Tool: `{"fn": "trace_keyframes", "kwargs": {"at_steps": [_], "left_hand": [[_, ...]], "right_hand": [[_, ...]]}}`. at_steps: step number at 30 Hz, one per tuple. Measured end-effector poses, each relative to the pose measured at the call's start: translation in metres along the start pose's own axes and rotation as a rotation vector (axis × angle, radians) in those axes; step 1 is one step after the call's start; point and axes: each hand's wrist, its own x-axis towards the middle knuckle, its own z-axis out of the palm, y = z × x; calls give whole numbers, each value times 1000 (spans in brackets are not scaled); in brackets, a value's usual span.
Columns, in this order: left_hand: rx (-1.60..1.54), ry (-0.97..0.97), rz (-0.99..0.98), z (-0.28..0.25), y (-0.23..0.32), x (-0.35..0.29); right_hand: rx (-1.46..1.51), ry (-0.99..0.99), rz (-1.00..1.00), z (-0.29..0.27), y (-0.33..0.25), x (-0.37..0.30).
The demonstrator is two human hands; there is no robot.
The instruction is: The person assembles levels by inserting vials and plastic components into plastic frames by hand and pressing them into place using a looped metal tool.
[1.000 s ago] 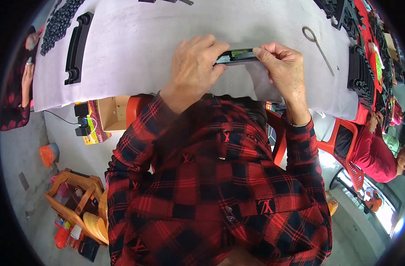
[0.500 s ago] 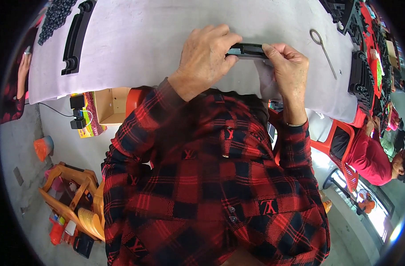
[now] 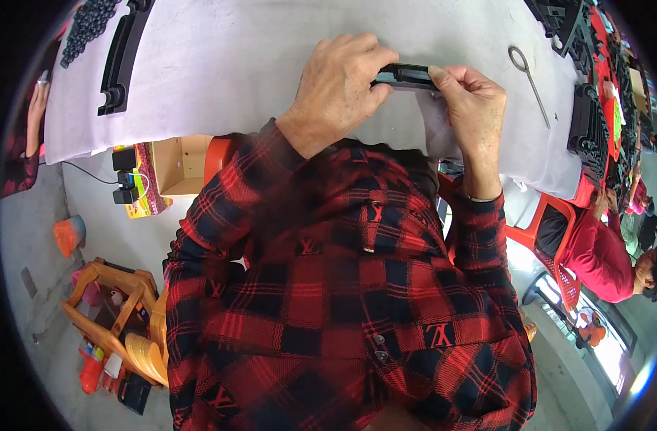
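Both hands grip a long black plastic part [image 3: 411, 76] just above the cloth-covered table [image 3: 221, 72]. My left hand [image 3: 341, 90] is closed round its left end, thumb below and fingers above, hiding that end. At the other end my right hand [image 3: 474, 100] pinches it, with the thumb on top. A channel runs along the part's upper side. Farther left on the table lies another black plastic part [image 3: 120, 65], longer and slightly curved, with round seats at its ends. Right of my hands rests a thin metal rod with a ring handle [image 3: 527, 80].
Small black round pieces [image 3: 88, 32] are heaped at the far left. Black parts [image 3: 587, 118] are stacked along the right edge. A person in red [image 3: 594, 251] sits at the right by a red chair [image 3: 544, 230]. Another person's hand [image 3: 38, 104] shows at the left edge.
My hands and the black plastic part have shifted very slightly right. The grip of both hands stays the same.
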Motion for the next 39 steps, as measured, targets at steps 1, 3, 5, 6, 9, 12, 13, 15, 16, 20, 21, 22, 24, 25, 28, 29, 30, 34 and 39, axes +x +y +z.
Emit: {"fn": "trace_keyframes", "kwargs": {"at_steps": [1,3,5,6,9,12,13,15,16,20,21,22,24,25,28,29,30,34,39], "left_hand": [[-3,6,-3,0,0,0],[1,10,7,1,-1,-1],[7,14,18,1,-1,-1],[8,22,12,1,1,-1],[11,28,9,-1,-1,-2],[11,27,15,-2,-1,-3],[10,27,17,-2,0,-4],[-1,44,18,-2,0,-5],[-13,61,19,-2,1,-5],[6,86,113,-1,6,-3],[61,77,136,1,5,-4],[116,67,159,2,5,-5],[123,68,170,5,4,-5],[132,69,179,6,4,-5],[172,53,212,10,0,-5],[173,47,212,9,0,-5],[150,27,208,6,-1,-3],[106,-70,231,-1,-4,4],[137,-64,301,-3,-11,5]], "right_hand": [[-22,21,-17,1,1,0],[-41,41,-24,3,3,0],[-59,61,-32,5,2,-1],[-113,89,-62,6,1,-2],[-171,137,-112,11,1,-2],[-184,153,-121,11,0,-3],[-192,146,-110,11,-1,-3],[-222,146,-117,12,-5,-3],[-253,146,-124,12,-7,-3],[-284,156,-106,10,-8,-4],[-276,150,-117,11,-8,-4],[-267,143,-128,11,-7,-4],[-254,144,-126,12,-7,-4],[-241,145,-126,12,-7,-4],[-215,159,-137,11,-3,-4],[-212,159,-132,12,-4,-5],[-203,160,-120,13,-6,-6],[-159,189,-106,13,-6,-7],[-59,160,-92,13,-1,-13]]}}
